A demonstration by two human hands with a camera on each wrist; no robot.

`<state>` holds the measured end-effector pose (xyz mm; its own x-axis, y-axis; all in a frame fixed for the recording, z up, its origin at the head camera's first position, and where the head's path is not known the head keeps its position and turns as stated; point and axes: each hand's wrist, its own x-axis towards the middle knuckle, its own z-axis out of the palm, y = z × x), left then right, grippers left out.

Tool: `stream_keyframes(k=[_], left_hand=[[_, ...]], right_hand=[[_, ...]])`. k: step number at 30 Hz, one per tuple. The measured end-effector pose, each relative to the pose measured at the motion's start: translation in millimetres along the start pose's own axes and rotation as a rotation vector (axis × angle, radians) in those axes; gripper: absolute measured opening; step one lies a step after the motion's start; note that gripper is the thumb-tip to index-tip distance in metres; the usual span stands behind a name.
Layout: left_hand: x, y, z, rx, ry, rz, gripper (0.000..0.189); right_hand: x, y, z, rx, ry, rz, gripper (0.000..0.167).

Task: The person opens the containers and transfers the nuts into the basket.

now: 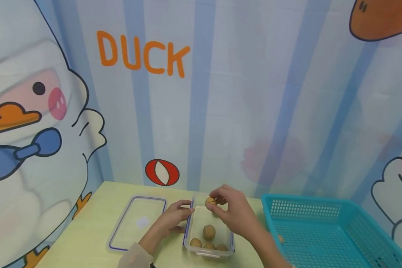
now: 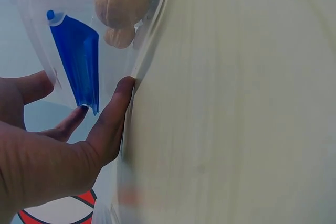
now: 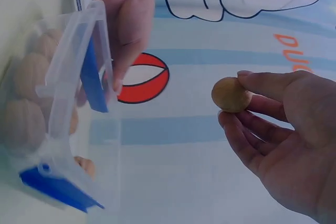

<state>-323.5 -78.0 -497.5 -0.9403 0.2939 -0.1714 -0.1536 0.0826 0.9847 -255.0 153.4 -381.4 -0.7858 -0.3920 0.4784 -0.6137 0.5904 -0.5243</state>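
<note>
A clear plastic food container (image 1: 232, 246) with blue side flaps stands on the table. Several walnuts (image 1: 209, 232) lie in it, mostly toward its near end. Above its far end my right hand (image 1: 232, 210) pinches another walnut (image 3: 230, 95) between thumb and fingertips. My left hand (image 1: 174, 217) touches the container's left side with fingers spread and fairly straight. In the left wrist view its fingers (image 2: 118, 103) lie about the blue flap (image 2: 79, 59), one of them low by the table.
Left of the container lies its clear lid (image 1: 130, 223) with a blue seal, flat on the pale yellow table (image 1: 87, 238). A turquoise plastic basket (image 1: 308, 230) stands at the right, with part of a walnut (image 1: 280, 239) at its left side. A printed cloth (image 1: 227, 111) hangs behind.
</note>
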Motion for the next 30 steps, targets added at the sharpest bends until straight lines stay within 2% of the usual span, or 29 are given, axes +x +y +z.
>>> stream_keyframes(k=[8, 12, 17, 20, 26, 30], left_hand=[[-0.4, -5.0, -2.6, -0.015, 0.005, 0.003, 0.06], [-0.8, -4.8, -2.3, -0.011, 0.015, -0.007, 0.06], [-1.2, -4.1, -0.5, -0.01, 0.006, 0.012, 0.061], [-0.4, -5.3, -0.5, -0.014, -0.002, 0.011, 0.06], [-1.0, -3.6, -2.5, -0.013, 0.007, 0.009, 0.062], [-0.5, -2.5, -2.3, -0.016, 0.009, 0.016, 0.061]], right_hand=[[-28.7, 1, -37, -0.078, -0.027, -0.081, 0.019], [-40.7, 5, -55, -0.092, -0.05, -0.068, 0.021], [-48.8, 11, -75, -0.072, -0.076, -0.01, 0.022], [-54.2, 18, -85, -0.059, -0.063, 0.025, 0.022], [-68.6, 43, -98, -0.029, 0.0, 0.106, 0.024], [-81.9, 63, -104, -0.044, 0.012, 0.213, 0.024]])
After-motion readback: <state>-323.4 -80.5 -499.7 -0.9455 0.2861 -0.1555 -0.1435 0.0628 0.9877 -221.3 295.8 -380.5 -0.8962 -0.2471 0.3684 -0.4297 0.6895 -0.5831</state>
